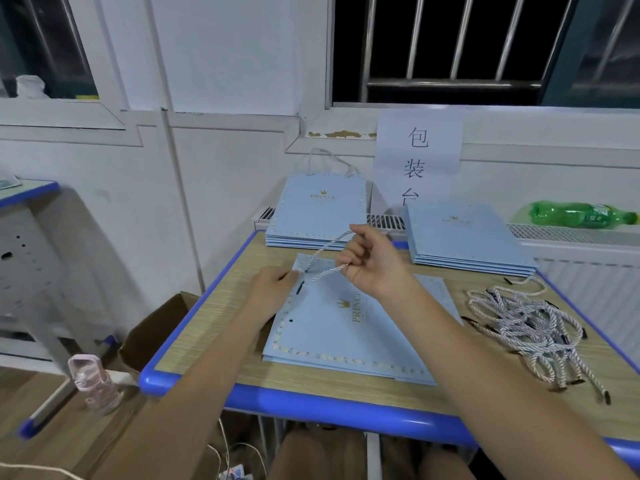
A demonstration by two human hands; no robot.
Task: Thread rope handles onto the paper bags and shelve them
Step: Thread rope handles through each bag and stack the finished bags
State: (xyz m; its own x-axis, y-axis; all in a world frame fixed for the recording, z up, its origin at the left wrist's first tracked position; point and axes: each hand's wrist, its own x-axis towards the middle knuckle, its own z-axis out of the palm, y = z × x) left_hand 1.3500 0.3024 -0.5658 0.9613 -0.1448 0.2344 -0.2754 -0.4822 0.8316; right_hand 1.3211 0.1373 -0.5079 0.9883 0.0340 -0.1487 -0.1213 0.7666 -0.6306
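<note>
A flat light-blue paper bag (pixel 346 334) with gold print lies on the desk in front of me, its top edge turned to the left. My left hand (pixel 273 289) rests on that top edge near a punched hole and pinches the bag there. My right hand (pixel 374 261) is raised above the bag and grips a twisted white rope handle (pixel 325 252), which loops down to the hole by my left fingers. A second hole (pixel 291 320) in the bag is bare.
A heap of loose rope handles (pixel 530 327) lies at the desk's right. Two stacks of blue bags sit at the back: one with handles (pixel 318 213), one without (pixel 464 237). A green bottle (pixel 581 214) lies on the sill; a cardboard box (pixel 156 330) and pink bottle (pixel 91 382) stand left.
</note>
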